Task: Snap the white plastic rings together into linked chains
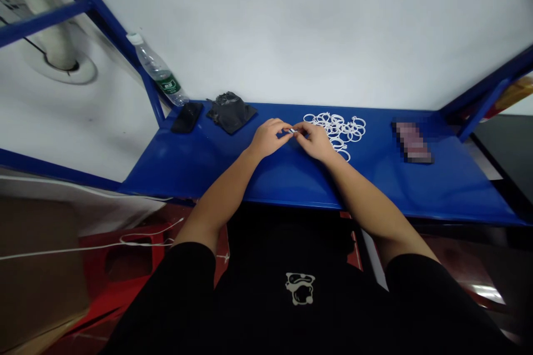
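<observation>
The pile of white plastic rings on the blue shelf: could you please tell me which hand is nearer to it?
The right hand is nearer, right beside the edge of the pile of white plastic rings. The left hand is farther off, on the right hand's far side from the pile.

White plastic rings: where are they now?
In the head view, the white plastic rings lie in a loose pile on the blue shelf, just beyond the person's right hand and left of a pixelated object.
</observation>
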Motion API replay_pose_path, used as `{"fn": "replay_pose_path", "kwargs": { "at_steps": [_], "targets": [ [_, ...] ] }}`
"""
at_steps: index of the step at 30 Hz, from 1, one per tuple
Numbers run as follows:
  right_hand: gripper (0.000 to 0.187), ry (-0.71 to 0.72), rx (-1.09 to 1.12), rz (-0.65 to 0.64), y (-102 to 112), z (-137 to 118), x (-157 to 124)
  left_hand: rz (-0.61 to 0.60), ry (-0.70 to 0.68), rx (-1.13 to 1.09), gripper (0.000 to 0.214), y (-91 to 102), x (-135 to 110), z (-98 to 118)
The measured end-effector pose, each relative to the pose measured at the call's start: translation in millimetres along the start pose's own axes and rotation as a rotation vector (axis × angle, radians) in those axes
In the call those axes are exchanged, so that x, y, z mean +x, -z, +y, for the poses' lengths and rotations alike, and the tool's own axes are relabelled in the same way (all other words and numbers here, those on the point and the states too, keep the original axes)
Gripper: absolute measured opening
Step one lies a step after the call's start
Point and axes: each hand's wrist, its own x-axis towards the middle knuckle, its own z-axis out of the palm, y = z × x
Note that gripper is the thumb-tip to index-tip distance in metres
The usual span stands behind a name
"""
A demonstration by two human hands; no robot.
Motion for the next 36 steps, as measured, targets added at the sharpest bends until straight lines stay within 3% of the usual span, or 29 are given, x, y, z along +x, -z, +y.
{"fn": "replay_pose_path", "kwargs": {
  "at_steps": [9, 18, 25, 36],
  "targets": [
    [0.031, 0.024, 0.178, 0.018, -5, 7, 0, 0.038, 0.018, 0.005, 0.013, 1.4, 1, 1],
    [0.033, 0.056, 0.046, 0.0, 2, 7, 1, 0.034, 0.018, -0.021, 0.011, 0.6, 1, 1],
    [0.042, 0.083, 0.101, 0.056, -2, 9, 1, 0.061, -0.065, -0.047, 0.008, -3.3, 0, -5],
    [0.027, 0.131, 0.094, 0.04, -2, 11, 1, 0.109, -0.075, -0.038, 0.012, -6.4, 0, -10]
  ]
}}
